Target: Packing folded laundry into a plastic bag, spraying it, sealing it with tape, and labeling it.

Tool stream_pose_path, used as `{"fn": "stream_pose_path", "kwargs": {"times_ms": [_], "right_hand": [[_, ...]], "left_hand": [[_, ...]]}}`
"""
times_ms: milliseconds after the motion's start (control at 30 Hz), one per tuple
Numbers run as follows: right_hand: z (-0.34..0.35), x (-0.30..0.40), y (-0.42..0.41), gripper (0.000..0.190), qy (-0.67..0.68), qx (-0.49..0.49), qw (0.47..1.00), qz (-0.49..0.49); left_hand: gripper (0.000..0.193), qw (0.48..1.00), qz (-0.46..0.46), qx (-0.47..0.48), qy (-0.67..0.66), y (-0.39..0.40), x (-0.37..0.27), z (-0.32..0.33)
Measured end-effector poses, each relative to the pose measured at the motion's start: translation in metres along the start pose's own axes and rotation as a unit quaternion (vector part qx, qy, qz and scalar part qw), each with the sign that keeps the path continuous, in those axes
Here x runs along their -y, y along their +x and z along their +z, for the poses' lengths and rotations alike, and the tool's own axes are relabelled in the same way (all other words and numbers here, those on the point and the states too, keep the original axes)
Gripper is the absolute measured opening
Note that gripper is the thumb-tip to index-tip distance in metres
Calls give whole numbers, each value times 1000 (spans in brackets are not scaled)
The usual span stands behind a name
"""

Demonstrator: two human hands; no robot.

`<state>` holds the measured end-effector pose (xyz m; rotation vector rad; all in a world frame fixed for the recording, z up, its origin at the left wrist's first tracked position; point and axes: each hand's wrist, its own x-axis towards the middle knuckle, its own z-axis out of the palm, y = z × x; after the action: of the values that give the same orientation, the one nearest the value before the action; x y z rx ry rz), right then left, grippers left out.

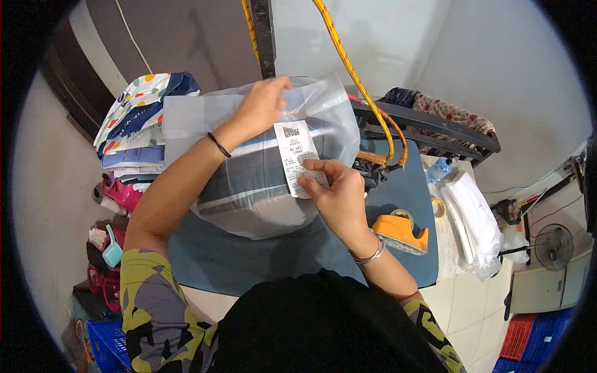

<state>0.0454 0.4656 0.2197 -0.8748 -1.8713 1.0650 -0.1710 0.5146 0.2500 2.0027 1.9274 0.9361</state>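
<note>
A clear plastic bag [252, 219] with folded cloth inside lies on the blue-grey padded tabletop [219, 261]. My right hand [338, 193] pinches the lower part of a printed paper slip [288, 158] between thumb and forefinger. The slip lies against the bag's upper face and bears writing and a printed code. Over the top part of the bag is my left hand [263, 105], its fingers bent and slightly blurred. Whether those fingers grip the plastic is unclear. An orange tape dispenser [396, 231] with a tape roll sits right of my right hand.
A yellow cord [347, 56] hangs down to a wooden-handled iron [371, 157] behind the bag. Folded clothes [133, 158] and a patterned bag [144, 112] are stacked at left. White plastic packaging [471, 219] and a second tape roll [437, 207] lie on a side surface at right.
</note>
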Motion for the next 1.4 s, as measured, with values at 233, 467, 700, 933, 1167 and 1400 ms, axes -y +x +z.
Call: {"fn": "stream_pose_path", "kwargs": {"times_ms": [233, 467, 700, 933, 1167, 1400], "right_hand": [[-45, -25, -16, 47, 231, 5, 973, 17], [-245, -315, -121, 69, -404, -210, 803, 384], [-218, -348, -139, 69, -299, -152, 881, 334], [-214, -348, -158, 33, -151, -217, 906, 332], [-180, -295, -171, 21, 79, -234, 869, 429], [-114, -254, -195, 30, 46, -436, 881, 179]], "left_hand": [[52, 989, 100, 27, 108, -76, -35, 0], [76, 989, 77, 95, 80, -77, -31, 5], [73, 990, 79, 86, 80, -79, -28, 4], [72, 989, 87, 79, 92, -75, -29, 12], [72, 990, 86, 69, 91, -81, -24, 11], [71, 989, 86, 71, 93, -79, -24, 11]]}}
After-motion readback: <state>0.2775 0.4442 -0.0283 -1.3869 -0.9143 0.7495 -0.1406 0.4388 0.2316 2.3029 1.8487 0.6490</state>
